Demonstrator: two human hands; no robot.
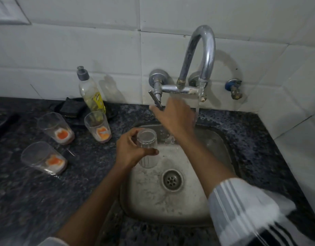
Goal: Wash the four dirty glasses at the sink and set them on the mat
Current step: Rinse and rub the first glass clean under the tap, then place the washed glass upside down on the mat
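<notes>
My left grip [131, 150] curls round a ribbed clear glass [147, 148], held upright over the dull steel sink [215, 139]. My right grip [174, 116] reaches beyond it with fingers straight and holding nothing, touching the metal tap lever [155, 99], while a thin stream falls from the curved chrome spout [204, 50] just to its right. Left of my left grip, three smooth tapered glasses [55, 128] with orange dregs stand on the speckled stone table [29, 192].
</notes>
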